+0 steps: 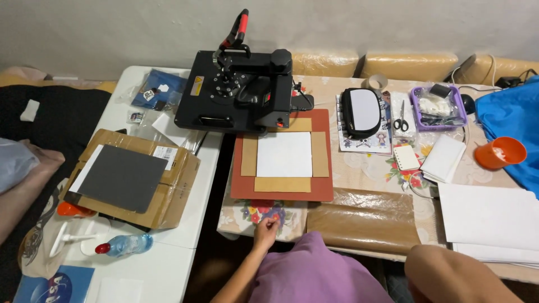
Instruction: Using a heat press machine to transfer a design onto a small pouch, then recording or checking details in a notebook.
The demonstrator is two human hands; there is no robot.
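Matt black metal heat press (238, 92); smooth white paper sheet (284, 154) on matt rust-red pad (281, 192); glossy flowered plastic tablecloth (264, 216); rough brown cardboard box (174, 191).

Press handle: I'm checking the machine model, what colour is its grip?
Red grip on a black press, head view.

My left hand (266, 229) is bare, with no ring, watch or glove on it, and the forearm behind it is uncovered all the way down to the bottom edge of the view. Across my lap I wear a soft purple garment (314, 272), plain and unpatterned, bunched into a rounded fold. My right arm (455, 275) is bare too, sleeveless as far as I can see.
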